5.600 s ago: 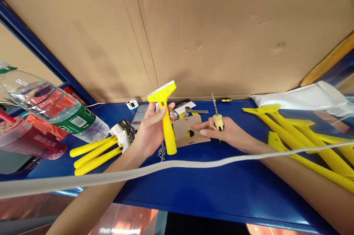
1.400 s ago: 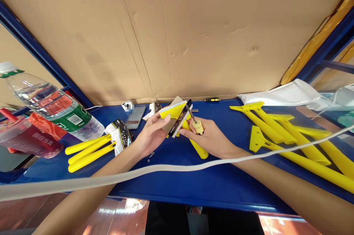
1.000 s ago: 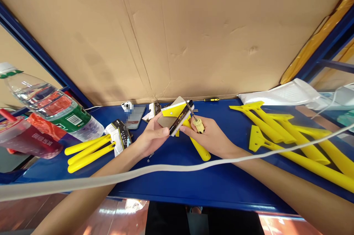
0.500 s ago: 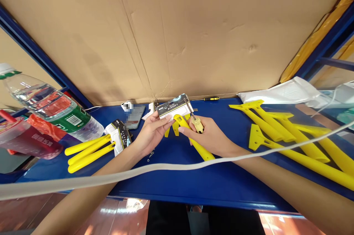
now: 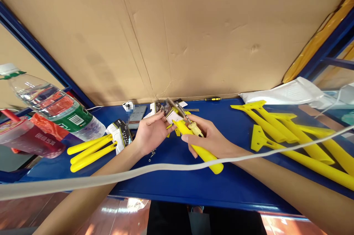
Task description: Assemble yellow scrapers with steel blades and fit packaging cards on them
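Observation:
My right hand (image 5: pixel 208 135) is closed around the yellow handle of a scraper (image 5: pixel 206 155) and also grips a screwdriver (image 5: pixel 195 129) with a pale yellow handle. The screwdriver's shaft points up and left beside the scraper's head, which is smeared by motion. My left hand (image 5: pixel 151 133) has its palm turned up and its thumb and fingers apart, close to the scraper's head. Whether its fingertips touch the head, I cannot tell. Yellow parts (image 5: pixel 177 132) lie partly hidden behind the hands. Small screws or nuts (image 5: pixel 152 154) are on the blue table below my left hand.
Several yellow scraper handles (image 5: pixel 295 128) lie at right, before a white plastic bag (image 5: pixel 273 93). Carded yellow scrapers (image 5: pixel 92 150) lie at left, near a water bottle (image 5: pixel 63 108) and a red drink cup (image 5: pixel 33 137). A white cable (image 5: pixel 155 168) crosses in front. Another screwdriver (image 5: pixel 212 98) lies behind.
The scraper has turned, its printed card tilting out of clear view. My left hand has opened from its pinch on the card; my right hand still holds the handle and screwdriver.

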Motion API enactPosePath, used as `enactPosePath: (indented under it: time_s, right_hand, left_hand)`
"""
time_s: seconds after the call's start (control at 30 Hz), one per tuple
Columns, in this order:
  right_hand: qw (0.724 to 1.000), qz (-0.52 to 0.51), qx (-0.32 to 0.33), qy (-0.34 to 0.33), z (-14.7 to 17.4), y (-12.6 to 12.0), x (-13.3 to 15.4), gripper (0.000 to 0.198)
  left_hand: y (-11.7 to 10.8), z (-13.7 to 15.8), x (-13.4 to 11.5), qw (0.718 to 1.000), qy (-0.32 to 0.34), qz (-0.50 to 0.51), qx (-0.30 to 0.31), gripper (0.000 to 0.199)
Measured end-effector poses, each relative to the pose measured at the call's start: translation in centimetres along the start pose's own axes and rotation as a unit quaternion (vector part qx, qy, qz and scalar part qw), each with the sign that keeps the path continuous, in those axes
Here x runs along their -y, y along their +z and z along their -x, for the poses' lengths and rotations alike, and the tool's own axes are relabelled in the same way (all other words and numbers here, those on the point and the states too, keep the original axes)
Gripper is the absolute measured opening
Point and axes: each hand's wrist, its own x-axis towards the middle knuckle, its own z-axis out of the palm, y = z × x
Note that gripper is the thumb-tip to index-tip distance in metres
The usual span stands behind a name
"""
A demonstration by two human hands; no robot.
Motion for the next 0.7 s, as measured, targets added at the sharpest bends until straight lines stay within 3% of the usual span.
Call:
enactPosePath:
  time_s: [0.13, 0.27, 0.33, 0.5, 0.7]
  right_hand:
    - [0.977, 0.187, -0.046, -0.094, 0.1, 0.3, -0.6, 0.026]
    - [0.891, 0.352, -0.114, -0.263, -0.5, -0.8, -2.0, 0.037]
    - [0.856, 0.396, -0.117, -0.311, -0.8, -1.5, -2.7, 0.043]
    - [0.812, 0.480, -0.115, -0.312, -0.8, -2.2, -3.5, 0.046]
    - [0.812, 0.501, -0.135, -0.268, -0.6, -1.9, -3.5, 0.050]
  left_hand:
    - [-0.1, 0.1, 0.3, 1.000, -0.004, -0.023, 0.008, 0.039]
    - [0.4, 0.4, 0.2, 1.000, -0.007, -0.018, 0.021, 0.052]
    - [0.8, 0.5, 0.0, 1.000, -0.012, -0.016, 0.009, 0.050]
    - [0.6, 0.7, -0.1, 0.999, -0.005, -0.036, 0.003, 0.048]
    - [-0.1, 1.0, 0.1, 0.996, 0.026, -0.070, 0.042, 0.060]
